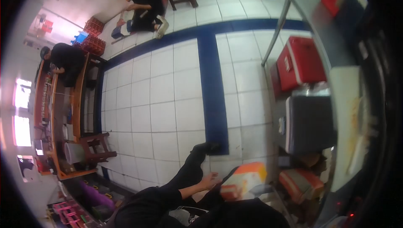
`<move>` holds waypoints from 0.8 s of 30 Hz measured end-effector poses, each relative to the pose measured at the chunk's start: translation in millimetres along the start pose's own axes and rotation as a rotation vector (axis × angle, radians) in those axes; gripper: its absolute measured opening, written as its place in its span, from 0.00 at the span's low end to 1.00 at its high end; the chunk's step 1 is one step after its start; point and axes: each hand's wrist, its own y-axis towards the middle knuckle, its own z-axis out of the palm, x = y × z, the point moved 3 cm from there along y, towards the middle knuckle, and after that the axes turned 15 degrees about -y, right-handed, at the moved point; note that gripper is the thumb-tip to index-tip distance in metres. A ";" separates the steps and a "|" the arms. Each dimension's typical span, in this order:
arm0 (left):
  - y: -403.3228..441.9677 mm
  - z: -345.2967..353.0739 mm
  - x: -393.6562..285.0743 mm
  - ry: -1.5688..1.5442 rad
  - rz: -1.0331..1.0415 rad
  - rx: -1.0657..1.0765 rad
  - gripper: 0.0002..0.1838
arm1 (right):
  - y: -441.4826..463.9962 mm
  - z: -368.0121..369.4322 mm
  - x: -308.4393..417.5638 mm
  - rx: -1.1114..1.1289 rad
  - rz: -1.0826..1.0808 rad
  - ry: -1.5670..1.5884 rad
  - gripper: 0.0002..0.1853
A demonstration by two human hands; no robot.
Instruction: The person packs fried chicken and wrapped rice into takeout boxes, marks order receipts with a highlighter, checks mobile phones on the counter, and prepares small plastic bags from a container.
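Note:
My left hand (208, 181) hangs in front of my lap, its fingers apart and nothing in them. A bright orange and white package (248, 178), smeared by motion, is held up just right of that hand, with a gap between the two. My right hand (232, 192) is at the package's lower left edge, blurred and mostly covered by it. My black-clad leg and shoe (205, 148) stretch forward over the white tiled floor (168, 102).
Another orange and white package (300, 184) lies at the right, below a dark cooler (308, 123) and a red cooler (301, 63). A metal table (310, 26) runs along the right. One person (145, 7) sits on the floor; another (69, 62) leans over a wooden bench (58, 161) near a stool (96, 146).

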 end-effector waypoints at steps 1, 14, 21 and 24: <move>1.3 -6.6 -15.3 0.102 -0.040 -0.067 0.38 | -11.2 22.3 9.0 0.007 -0.011 -0.066 0.27; -110.3 -97.3 -310.2 -0.371 0.414 0.136 0.56 | -75.0 324.1 135.6 0.124 -0.363 -0.806 0.33; -237.1 -220.9 -461.1 -0.453 0.757 0.180 0.48 | -105.3 516.0 194.4 0.493 -0.395 -1.027 0.47; -274.9 -262.9 -498.7 -0.464 0.783 0.218 0.48 | -148.3 630.7 229.2 0.701 -0.565 -1.048 0.58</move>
